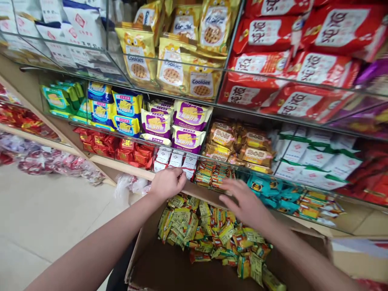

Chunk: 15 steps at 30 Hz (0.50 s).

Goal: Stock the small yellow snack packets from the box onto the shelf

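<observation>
An open cardboard box (142, 246) stands below the shelf, holding a heap of small yellow-green wrapped snacks (218, 230). At its far left corner, my left hand (168, 184) is closed over the rim, fingertips hidden. My right hand (247, 204) hovers over the far edge of the box, fingers stretched out and slightly blurred, with nothing visible in them. Just beyond both hands, a shelf compartment holds similar small orange-and-green wrapped snacks (210, 173). White packets (176, 159) lie in the compartment behind my left hand, teal packets (273, 188) beyond my right.
Clear dividers separate the shelf compartments. Higher up are yellow cookie bags (171, 66), red packs (266, 32) and purple-and-white biscuit packs (189, 139). Red packets (135, 153) sit at lower left. Plastic-wrapped goods (60, 163) lie along the bottom, beside the tiled floor (45, 218).
</observation>
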{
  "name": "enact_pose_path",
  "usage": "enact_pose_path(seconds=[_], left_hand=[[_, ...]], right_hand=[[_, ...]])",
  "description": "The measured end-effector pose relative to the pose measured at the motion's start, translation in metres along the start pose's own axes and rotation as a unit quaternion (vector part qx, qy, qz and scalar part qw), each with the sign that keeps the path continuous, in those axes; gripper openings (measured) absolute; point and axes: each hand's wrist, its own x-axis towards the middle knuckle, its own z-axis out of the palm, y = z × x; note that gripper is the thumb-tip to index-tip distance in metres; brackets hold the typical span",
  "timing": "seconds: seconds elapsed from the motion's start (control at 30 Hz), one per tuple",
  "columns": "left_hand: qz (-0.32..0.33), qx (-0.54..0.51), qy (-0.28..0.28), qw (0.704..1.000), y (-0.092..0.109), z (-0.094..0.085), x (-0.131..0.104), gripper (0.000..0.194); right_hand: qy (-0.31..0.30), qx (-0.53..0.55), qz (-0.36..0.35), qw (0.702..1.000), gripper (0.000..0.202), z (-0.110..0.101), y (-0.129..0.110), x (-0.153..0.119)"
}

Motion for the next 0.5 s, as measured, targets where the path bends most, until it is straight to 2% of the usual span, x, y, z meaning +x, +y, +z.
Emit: enact_pose_path(seconds=[0.07,0.13,0.23,0.3,0.4,0.5], left_hand=[[-0.009,-0.001,-0.009,1.000,0.000,0.001,0.001,0.044],[-0.025,0.000,-0.020,0.999,-0.001,0.002,0.001,0.046],[-0.040,0.008,-0.038,0.998,-0.002,0.002,0.001,0.048],[-0.042,0.010,-0.044,0.998,-0.002,0.002,-0.002,0.047],[-0.041,0.016,-0.038,0.998,-0.001,-0.001,-0.005,0.045],[-0.021,-0.018,-0.012,1.000,0.001,-0.008,-0.005,0.040]], right_hand=[[-0.015,0.023,-0.042,0.999,0.022,0.012,-0.018,-0.046],[-0.063,0.020,-0.028,0.997,0.022,0.045,-0.021,-0.080],[-0.112,-0.075,0.104,0.985,0.045,0.109,-0.002,-0.106],[-0.135,-0.141,0.170,0.966,0.053,0.140,0.014,-0.110],[-0.115,-0.179,0.166,0.963,0.040,0.155,0.026,-0.109],[-0.080,-0.179,0.133,0.972,0.027,0.147,0.026,-0.107]])
